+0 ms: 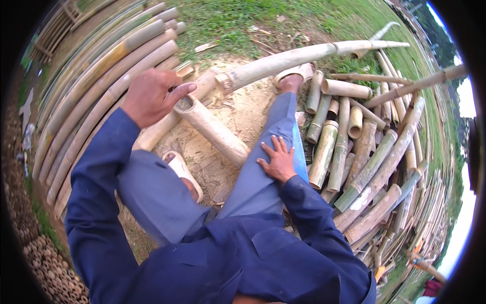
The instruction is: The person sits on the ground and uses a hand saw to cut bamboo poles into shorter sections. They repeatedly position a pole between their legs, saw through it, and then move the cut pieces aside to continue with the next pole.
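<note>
My left hand point(156, 97) is closed, its fingers curled and the thumb stretched out over the open end of a short bamboo section point(215, 129). Whether the fingers hold anything is hidden. That section slants down toward my right leg, its hollow end facing up beside the hand. My right hand point(280, 159) lies flat on my blue trouser leg point(253, 185), fingers spread and nothing in them. Along that leg's outer side shows a light-blue strip point(299, 147) with a fine toothed-looking edge. Beyond my hands lies a long bamboo pole point(291, 65), its cut end nearest the left hand.
Sawdust point(243, 109) covers the ground between my feet, which wear pale clogs point(185, 175). Long bamboo poles point(109, 88) are stacked at the left. Cut bamboo pieces point(324, 154) pile up at the right, with thinner poles behind. Grass point(217, 25) lies ahead.
</note>
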`<state>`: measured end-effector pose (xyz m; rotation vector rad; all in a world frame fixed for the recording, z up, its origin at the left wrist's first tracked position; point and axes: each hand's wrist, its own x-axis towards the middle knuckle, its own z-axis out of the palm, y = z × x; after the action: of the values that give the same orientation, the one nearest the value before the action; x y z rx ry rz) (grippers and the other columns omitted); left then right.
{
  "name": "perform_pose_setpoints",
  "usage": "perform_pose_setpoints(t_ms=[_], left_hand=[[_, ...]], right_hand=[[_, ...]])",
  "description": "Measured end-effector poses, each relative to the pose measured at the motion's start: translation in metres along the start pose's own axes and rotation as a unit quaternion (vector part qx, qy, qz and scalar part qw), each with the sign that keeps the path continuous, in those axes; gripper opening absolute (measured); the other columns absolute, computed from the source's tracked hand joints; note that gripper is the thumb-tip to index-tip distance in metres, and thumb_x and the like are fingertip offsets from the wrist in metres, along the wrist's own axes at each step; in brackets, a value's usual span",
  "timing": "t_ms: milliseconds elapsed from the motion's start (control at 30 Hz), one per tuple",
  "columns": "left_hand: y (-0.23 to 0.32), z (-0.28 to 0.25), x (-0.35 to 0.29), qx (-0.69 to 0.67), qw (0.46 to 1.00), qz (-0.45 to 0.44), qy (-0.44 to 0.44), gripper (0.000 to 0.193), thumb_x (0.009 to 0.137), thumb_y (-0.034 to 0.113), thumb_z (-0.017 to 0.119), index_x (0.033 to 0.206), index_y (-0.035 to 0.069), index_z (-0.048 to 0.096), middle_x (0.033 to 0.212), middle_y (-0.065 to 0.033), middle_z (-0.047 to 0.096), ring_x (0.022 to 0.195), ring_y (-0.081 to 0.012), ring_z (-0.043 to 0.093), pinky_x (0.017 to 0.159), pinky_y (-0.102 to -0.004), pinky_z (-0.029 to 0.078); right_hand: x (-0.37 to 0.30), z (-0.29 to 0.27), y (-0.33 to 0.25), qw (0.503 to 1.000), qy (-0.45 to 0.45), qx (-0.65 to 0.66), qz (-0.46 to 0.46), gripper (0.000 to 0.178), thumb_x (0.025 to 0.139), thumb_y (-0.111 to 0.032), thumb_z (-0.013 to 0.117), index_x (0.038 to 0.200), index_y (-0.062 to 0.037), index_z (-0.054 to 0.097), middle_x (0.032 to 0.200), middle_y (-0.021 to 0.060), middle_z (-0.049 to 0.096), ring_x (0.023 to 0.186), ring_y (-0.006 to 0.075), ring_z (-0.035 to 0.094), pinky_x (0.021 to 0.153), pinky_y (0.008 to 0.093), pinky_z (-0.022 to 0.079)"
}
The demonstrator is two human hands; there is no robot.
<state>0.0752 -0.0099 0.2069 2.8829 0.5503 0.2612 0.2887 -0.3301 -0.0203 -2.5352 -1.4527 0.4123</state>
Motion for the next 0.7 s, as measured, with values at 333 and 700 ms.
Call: perform_pose_setpoints(t_ms=[333, 700], left_hand=[[0.082, 0.166, 0.248, -0.066, 0.998, -0.012, -0.006, 0.047, 0.086, 0.036, 0.076, 0.123, 0.009, 0.064, 0.119, -0.0146, 0.069, 0.11, -0.0334, 0.068, 0.095, -0.0455, 0.054], [0.123, 0.248, 0.387, -0.016, 0.99, -0.121, -0.069, 0.1, 0.06, 0.052, 0.089, 0.133, -0.006, 0.052, 0.126, -0.0258, 0.066, 0.117, -0.0383, 0.066, 0.101, -0.0466, 0.052]], right_hand=[[0.011, 0.007, 0.006, 0.996, 0.045, 0.077, -0.017, 0.022, 0.085, -0.035, 0.071, 0.096, -0.0203, 0.082, 0.136, -0.0029, 0.065, 0.146, 0.0275, 0.041, 0.117, 0.0758, 0.008], [0.029, -0.009, 0.025, 0.993, 0.026, 0.117, -0.013, 0.025, 0.09, -0.036, 0.067, 0.098, -0.0163, 0.079, 0.135, -0.0023, 0.063, 0.145, 0.0236, 0.042, 0.118, 0.0722, 0.012]])
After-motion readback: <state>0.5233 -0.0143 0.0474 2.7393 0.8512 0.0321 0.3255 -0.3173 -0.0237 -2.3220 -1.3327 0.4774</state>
